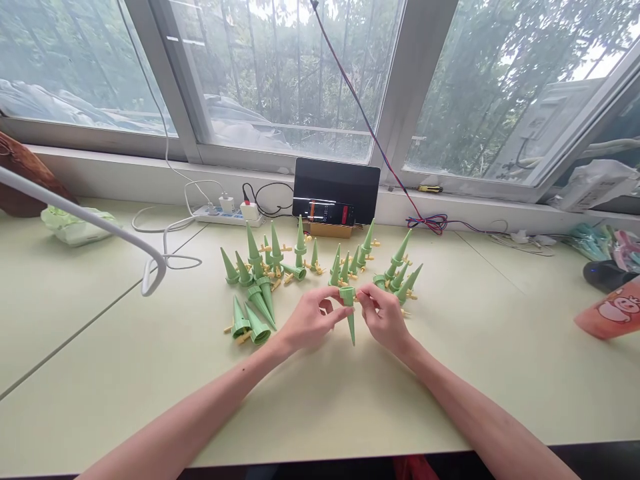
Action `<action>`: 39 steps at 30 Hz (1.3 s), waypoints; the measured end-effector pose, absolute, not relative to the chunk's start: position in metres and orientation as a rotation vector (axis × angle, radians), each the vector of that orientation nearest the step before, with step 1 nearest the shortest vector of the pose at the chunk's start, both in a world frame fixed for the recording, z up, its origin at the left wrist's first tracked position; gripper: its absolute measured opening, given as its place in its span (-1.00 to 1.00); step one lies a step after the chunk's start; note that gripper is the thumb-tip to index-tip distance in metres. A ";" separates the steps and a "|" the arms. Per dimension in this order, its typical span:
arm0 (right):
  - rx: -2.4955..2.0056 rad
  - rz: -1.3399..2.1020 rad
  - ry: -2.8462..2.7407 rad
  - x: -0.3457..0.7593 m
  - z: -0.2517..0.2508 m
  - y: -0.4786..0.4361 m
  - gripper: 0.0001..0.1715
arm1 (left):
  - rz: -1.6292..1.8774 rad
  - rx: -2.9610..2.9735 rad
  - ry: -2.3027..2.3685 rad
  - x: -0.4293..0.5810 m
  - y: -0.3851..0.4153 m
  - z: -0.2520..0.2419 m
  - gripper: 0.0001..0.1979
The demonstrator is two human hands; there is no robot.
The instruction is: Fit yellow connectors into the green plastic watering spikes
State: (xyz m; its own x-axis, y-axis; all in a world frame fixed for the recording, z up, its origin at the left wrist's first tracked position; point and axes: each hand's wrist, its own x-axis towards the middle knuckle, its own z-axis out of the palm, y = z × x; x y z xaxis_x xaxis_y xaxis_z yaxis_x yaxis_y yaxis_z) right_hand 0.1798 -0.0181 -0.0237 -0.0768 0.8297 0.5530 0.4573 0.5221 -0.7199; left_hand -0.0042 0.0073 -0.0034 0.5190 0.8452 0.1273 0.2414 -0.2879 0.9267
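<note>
A green plastic watering spike (351,320) hangs point down above the table, its round open collar facing up. My left hand (314,319) is closed on the collar from the left, thumb and fingers on either side. At the collar's right side my right hand (385,317) pinches a small yellow valve, mostly hidden by the fingertips. Just beyond my hands, several more green spikes with yellow valves (276,247) stand point up or lie on the table. To the left of my left hand, a few spikes (259,330) lie tilted or on their sides.
Behind the spikes a dark tablet (336,187) and a lit phone (330,212) lean by the window. A power strip (220,215) with cables is at the back left. A white curved rod (100,223) reaches in from the left. A pink cup (611,310) is at the far right.
</note>
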 end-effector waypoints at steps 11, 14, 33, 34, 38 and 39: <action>-1.071 0.503 -1.684 0.182 -0.029 -0.016 -0.71 | 1.039 2.039 0.885 -0.001 0.007 -0.008 -0.93; -1.066 0.542 -1.666 0.182 -0.029 -0.016 -0.69 | 1.041 2.040 0.888 0.000 0.006 -0.007 -0.92; -1.114 0.584 -1.618 0.177 -0.027 -0.020 -0.68 | 0.963 1.995 0.968 0.000 -0.002 -0.003 -0.70; -1.117 0.574 -1.618 0.177 -0.027 -0.020 -0.67 | 0.942 1.916 0.994 0.000 -0.003 -0.001 -0.73; -1.122 0.516 -1.616 0.178 -0.026 -0.021 -0.67 | 0.952 1.643 1.099 0.001 -0.001 0.003 -0.78; -1.122 0.498 -1.622 0.178 -0.025 -0.021 -0.67 | 0.938 1.596 1.116 0.000 0.001 0.003 -0.68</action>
State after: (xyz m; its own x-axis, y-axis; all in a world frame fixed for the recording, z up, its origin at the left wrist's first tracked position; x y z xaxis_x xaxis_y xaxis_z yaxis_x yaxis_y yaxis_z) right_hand 0.1781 -0.0207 -0.0252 -0.0067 0.8555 0.5178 0.4174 0.4730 -0.7759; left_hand 0.0005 0.0007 0.0027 0.2919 0.9539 0.0704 0.2328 -0.1423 0.9621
